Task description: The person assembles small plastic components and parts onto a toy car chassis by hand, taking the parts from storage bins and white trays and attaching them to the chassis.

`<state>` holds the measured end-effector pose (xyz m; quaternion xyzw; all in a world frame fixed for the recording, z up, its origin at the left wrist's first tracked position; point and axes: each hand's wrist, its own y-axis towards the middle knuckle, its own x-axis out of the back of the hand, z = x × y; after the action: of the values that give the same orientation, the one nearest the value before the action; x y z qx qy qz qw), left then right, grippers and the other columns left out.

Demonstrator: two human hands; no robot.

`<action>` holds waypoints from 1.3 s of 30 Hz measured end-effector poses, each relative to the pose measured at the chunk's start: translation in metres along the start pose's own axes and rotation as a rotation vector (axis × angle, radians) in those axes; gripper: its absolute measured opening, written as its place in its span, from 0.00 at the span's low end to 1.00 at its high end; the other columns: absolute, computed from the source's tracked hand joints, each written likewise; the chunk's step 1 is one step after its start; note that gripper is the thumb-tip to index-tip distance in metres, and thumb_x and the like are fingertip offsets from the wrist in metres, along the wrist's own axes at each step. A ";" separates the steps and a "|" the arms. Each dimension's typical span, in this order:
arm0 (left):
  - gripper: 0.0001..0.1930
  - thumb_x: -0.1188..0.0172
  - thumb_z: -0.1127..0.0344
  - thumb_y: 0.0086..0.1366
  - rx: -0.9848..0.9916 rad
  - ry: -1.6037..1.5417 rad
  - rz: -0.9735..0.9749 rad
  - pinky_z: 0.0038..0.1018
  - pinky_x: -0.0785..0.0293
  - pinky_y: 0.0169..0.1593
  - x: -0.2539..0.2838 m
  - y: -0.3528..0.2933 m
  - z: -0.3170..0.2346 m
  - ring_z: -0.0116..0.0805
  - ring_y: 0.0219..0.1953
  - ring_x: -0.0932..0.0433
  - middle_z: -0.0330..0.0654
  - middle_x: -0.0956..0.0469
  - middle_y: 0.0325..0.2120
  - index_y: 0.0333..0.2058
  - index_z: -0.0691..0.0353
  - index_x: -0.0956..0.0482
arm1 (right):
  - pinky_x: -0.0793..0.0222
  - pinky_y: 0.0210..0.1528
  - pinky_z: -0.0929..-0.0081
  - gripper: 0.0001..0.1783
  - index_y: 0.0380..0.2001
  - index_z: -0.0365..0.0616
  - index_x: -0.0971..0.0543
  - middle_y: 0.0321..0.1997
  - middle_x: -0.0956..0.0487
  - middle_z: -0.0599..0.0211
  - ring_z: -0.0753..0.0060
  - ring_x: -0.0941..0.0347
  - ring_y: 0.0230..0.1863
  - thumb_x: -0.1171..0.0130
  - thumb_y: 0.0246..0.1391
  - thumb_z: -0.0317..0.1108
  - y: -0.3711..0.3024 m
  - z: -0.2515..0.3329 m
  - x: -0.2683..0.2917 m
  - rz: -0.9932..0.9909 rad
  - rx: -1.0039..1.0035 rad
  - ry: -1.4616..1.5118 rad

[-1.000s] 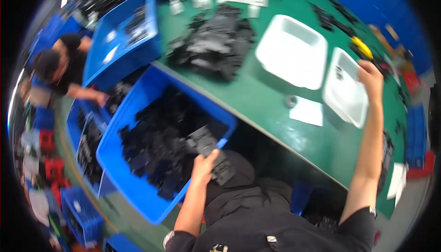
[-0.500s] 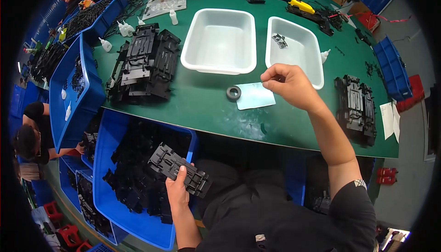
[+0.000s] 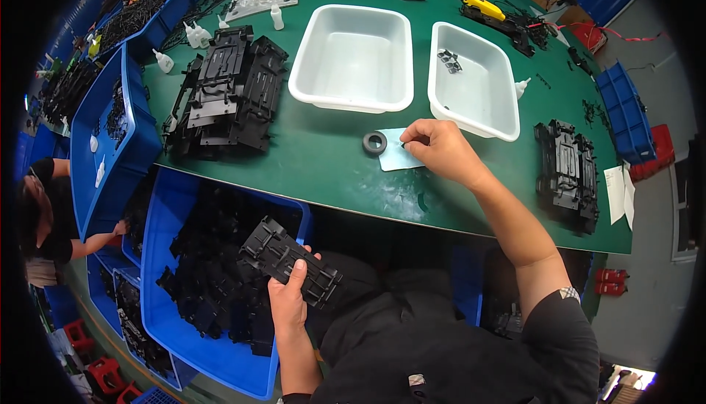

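My left hand grips a black plastic chassis-like part above the edge of a blue bin, thumb lying across its face. Over the table, my right hand is closed in a pinch at a pale blue sheet. A tiny dark bit shows at its fingertips, too small to name. Beside the sheet lies a black ring, perhaps a roll of tape. Beyond that hand stands a white basin with a few small dark pieces inside.
Another white basin stands left of it. Stacked black chassis parts lie at the left, and a smaller stack at the right. Below the table edge, a blue bin holds many black parts. A person's arm is at far left.
My right hand has moved left and slightly nearer me, down onto the pale sheet. The left hand still holds the chassis part, tilted a little differently. The view has shifted slightly.
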<state>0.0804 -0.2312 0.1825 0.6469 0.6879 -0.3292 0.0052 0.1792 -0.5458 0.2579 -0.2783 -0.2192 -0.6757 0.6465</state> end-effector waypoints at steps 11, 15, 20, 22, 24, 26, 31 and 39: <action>0.13 0.42 0.71 0.62 0.007 -0.017 -0.002 0.32 0.25 0.48 0.003 0.002 0.003 0.38 0.42 0.22 0.46 0.23 0.40 0.44 0.69 0.25 | 0.31 0.37 0.61 0.05 0.26 0.39 0.22 0.28 0.24 0.56 0.54 0.27 0.33 0.47 0.46 0.25 0.005 -0.005 -0.017 -0.135 0.259 -0.374; 0.14 0.42 0.71 0.62 0.003 -0.016 0.025 0.32 0.26 0.49 0.000 0.001 0.002 0.38 0.43 0.22 0.46 0.23 0.41 0.45 0.69 0.26 | 0.31 0.36 0.62 0.04 0.26 0.39 0.23 0.26 0.27 0.58 0.56 0.28 0.32 0.46 0.46 0.24 0.005 -0.011 -0.021 -0.216 0.407 -0.545; 0.14 0.42 0.71 0.62 -0.010 -0.017 0.054 0.32 0.27 0.50 -0.004 -0.006 -0.001 0.38 0.44 0.23 0.47 0.23 0.42 0.45 0.69 0.26 | 0.31 0.33 0.66 0.05 0.26 0.40 0.23 0.27 0.26 0.61 0.59 0.29 0.31 0.45 0.43 0.21 -0.007 -0.010 -0.020 -0.341 0.578 -0.574; 0.14 0.42 0.70 0.62 -0.019 -0.013 0.071 0.32 0.26 0.50 -0.011 -0.010 -0.004 0.39 0.43 0.22 0.47 0.23 0.42 0.45 0.70 0.26 | 0.32 0.31 0.68 0.08 0.27 0.41 0.23 0.28 0.25 0.63 0.62 0.30 0.28 0.43 0.40 0.19 -0.021 -0.001 -0.017 -0.491 0.751 -0.455; 0.14 0.42 0.70 0.62 -0.020 -0.017 0.102 0.32 0.26 0.49 -0.021 -0.013 -0.008 0.39 0.43 0.22 0.47 0.23 0.42 0.45 0.70 0.26 | 0.33 0.29 0.70 0.11 0.28 0.41 0.22 0.29 0.25 0.65 0.63 0.30 0.26 0.42 0.38 0.18 -0.039 0.006 -0.014 -0.537 0.835 -0.407; 0.16 0.42 0.70 0.62 -0.005 -0.026 0.158 0.32 0.25 0.49 -0.031 -0.015 -0.010 0.40 0.43 0.22 0.48 0.23 0.41 0.47 0.70 0.28 | 0.32 0.27 0.72 0.14 0.30 0.41 0.21 0.32 0.24 0.64 0.63 0.28 0.25 0.40 0.34 0.17 -0.057 0.009 -0.019 -0.596 0.926 -0.345; 0.18 0.43 0.72 0.62 0.030 -0.007 0.324 0.31 0.26 0.49 -0.064 -0.019 -0.013 0.39 0.44 0.22 0.49 0.23 0.43 0.50 0.70 0.30 | 0.29 0.26 0.74 0.16 0.32 0.40 0.21 0.34 0.23 0.59 0.63 0.25 0.28 0.37 0.33 0.18 -0.092 0.016 -0.032 -0.639 1.014 -0.193; 0.14 0.45 0.70 0.65 -0.036 0.114 0.526 0.25 0.28 0.49 -0.093 -0.033 -0.008 0.29 0.44 0.24 0.43 0.23 0.43 0.48 0.68 0.27 | 0.27 0.27 0.76 0.17 0.33 0.40 0.21 0.35 0.23 0.58 0.63 0.24 0.29 0.37 0.34 0.18 -0.120 0.014 -0.041 -0.643 0.993 -0.109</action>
<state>0.0699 -0.3086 0.2438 0.8206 0.5012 -0.2672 0.0633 0.0619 -0.4970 0.2490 0.1036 -0.6152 -0.6389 0.4502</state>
